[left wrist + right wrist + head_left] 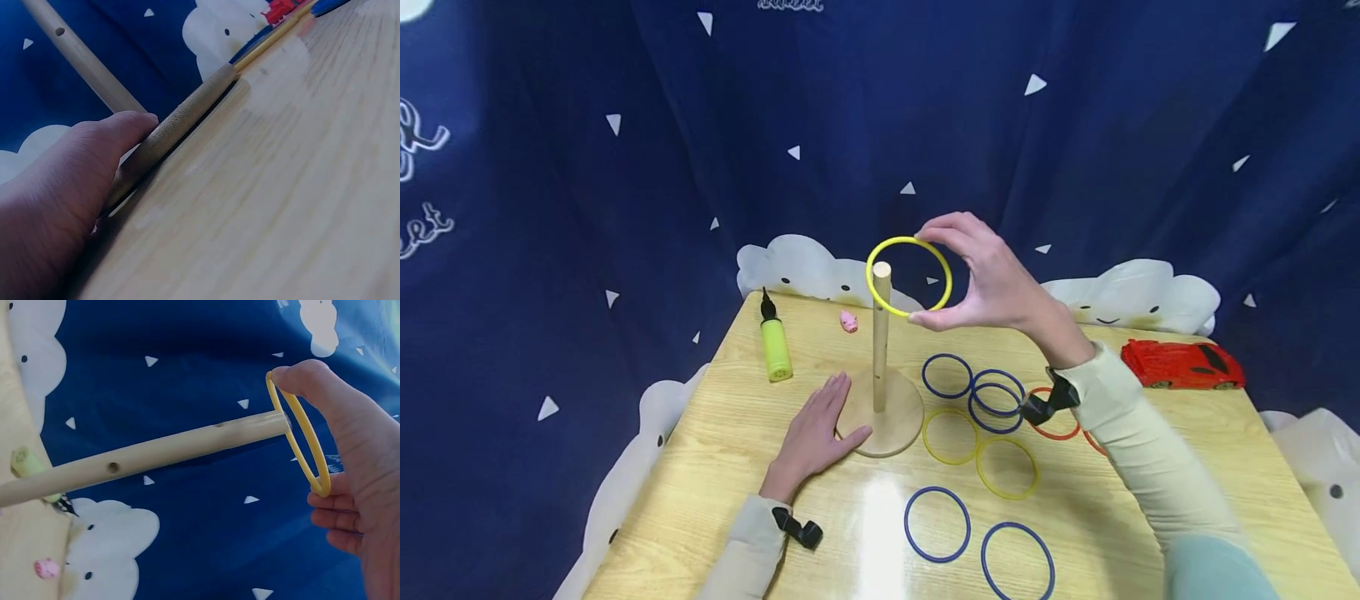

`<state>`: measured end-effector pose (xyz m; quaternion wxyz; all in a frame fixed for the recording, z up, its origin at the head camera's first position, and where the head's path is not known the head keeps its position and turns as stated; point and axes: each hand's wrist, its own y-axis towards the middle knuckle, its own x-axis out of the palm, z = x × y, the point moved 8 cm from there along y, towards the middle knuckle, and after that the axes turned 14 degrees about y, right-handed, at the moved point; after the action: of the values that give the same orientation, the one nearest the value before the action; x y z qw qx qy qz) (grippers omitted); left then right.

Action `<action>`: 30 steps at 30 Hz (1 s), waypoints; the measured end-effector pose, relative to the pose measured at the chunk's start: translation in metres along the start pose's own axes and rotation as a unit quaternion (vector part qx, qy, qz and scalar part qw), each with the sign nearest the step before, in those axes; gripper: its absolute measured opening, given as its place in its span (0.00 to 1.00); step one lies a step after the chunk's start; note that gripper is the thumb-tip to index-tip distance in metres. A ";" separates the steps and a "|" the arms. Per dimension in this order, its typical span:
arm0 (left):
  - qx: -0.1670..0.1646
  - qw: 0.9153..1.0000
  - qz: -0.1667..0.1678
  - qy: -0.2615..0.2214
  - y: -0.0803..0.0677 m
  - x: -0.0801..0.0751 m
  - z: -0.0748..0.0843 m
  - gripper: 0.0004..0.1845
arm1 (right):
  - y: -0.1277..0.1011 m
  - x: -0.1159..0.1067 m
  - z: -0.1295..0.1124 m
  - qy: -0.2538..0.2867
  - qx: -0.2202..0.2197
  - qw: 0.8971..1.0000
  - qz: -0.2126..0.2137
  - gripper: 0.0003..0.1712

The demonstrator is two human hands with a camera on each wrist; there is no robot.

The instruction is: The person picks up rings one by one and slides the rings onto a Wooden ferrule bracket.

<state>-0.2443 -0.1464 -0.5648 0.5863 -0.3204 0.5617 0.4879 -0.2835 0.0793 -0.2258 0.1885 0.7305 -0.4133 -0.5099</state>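
A yellow ring (951, 279) is pinched between the thumb and fingers of my right hand (988, 275). It is level with the top of a wooden post (880, 350); in the right wrist view the post's tip (275, 425) meets the ring's opening, but whether it has passed through I cannot tell. The post rises from a round wooden base (898, 425) on the table. My left hand (816, 437) rests against the base's left side with fingers extended. In the left wrist view its thumb (134, 128) touches the base's rim; the other fingers are hidden there.
Blue rings (937, 559), yellow rings (951, 463) and red rings (1054, 437) lie right of the base on the table (700, 483). A green pump (777, 350) and pink pig figure (848, 322) are at back left, a red toy car (1183, 365) at back right.
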 end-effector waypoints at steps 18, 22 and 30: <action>-0.003 1.000 -0.005 0.005 -0.011 0.003 0.000 0.55 | -0.073 0.086 0.030 0.018 0.074 0.996 -0.041 0.53; -0.012 1.000 -0.016 0.008 -0.010 0.002 -0.002 0.55 | -0.096 0.108 0.045 0.009 0.107 0.993 -0.058 0.54; 0.000 1.000 0.008 -0.001 0.001 -0.003 0.000 0.54 | -0.132 0.147 0.085 -0.008 0.164 0.983 -0.078 0.54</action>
<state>-0.2452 -0.1464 -0.5621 0.5832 -0.3152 0.5635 0.4929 -0.2858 0.0521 -0.4389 0.0222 0.7772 -0.4347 -0.4545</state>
